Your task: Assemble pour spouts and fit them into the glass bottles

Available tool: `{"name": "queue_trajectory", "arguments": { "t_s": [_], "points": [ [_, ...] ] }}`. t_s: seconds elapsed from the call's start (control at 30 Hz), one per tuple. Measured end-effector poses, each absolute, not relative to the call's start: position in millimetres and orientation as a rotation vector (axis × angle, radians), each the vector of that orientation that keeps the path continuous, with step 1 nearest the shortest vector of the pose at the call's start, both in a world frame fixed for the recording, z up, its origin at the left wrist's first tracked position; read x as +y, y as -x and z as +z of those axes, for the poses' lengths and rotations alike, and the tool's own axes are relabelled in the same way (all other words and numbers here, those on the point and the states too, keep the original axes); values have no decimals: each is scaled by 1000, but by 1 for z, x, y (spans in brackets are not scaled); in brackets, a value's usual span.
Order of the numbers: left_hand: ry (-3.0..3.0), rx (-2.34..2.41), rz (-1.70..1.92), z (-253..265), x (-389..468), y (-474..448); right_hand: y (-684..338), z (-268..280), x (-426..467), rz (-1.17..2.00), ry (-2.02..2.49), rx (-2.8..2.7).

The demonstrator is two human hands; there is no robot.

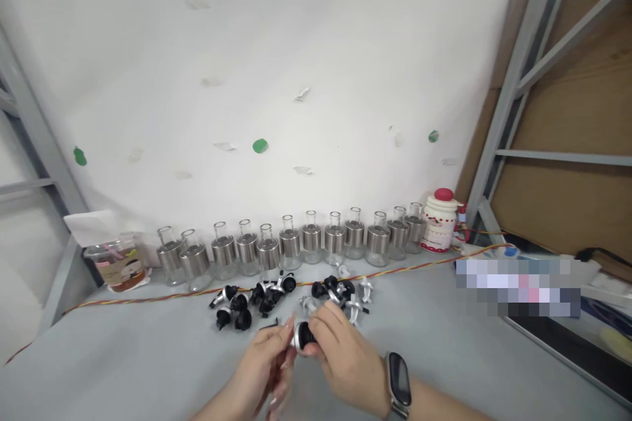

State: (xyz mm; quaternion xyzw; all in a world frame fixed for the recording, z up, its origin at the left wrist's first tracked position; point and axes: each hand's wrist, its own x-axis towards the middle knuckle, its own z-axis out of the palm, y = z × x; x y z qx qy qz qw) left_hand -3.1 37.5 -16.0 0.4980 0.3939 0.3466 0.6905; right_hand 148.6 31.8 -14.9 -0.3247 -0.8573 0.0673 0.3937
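Observation:
Both my hands meet over the front middle of the table on one bottle pourer stopper (301,335), with a silver collar and a black ribbed plug. My left hand (266,358) pinches its silver side between thumb and fingers. My right hand (348,352), with a watch on the wrist, is closed round the black plug; the fingers hide part of it. Just beyond my hands lie a loose pile of black and silver pourer stoppers (241,306) and a second cluster of stoppers (336,288). Whitish translucent plastic pieces (354,309) lie beside that second cluster.
Several glass bottles (269,253) with steel sleeves stand in a row along the wall. A twisted red-yellow cord (143,301) runs before them. A plastic cup (121,266) stands left, a white jar with red lid (439,223) right. Metal frame posts (513,79) flank the table.

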Motion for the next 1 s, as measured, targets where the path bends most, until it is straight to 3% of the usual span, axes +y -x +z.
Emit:
{"name": "queue_trajectory", "arguments": {
  "t_s": [0.1, 0.27, 0.33, 0.4, 0.5, 0.63, 0.83, 1.0],
  "points": [
    [-1312, 982, 879, -19, 37, 8, -147, -11, 34, 419, 889, -2055],
    [-2416, 1167, 1068, -28, 43, 28, -133, -12, 38, 1456, 942, -1434],
    [-2677, 1202, 1104, -27, 47, 36, -137, -11, 44, 1677, 928, -1256],
    [-2709, 1355, 1101, -22, 50, 42, -148, -9, 55, 1526, 1053, -1323],
    [-2573, 1785, 962, -7, 54, 48, -171, -8, 75, 916, 1280, -1539],
    [-2473, 2138, 746, 4, 63, 53, -187, -15, 87, 628, 1314, -1629],
    [-2645, 2159, 600, -13, 73, 57, -176, -23, 75, 15, 1409, -1976],
    [-2733, 2084, 607, -24, 76, 51, -163, -27, 69, -224, 1316, -2147]
  ]
}}
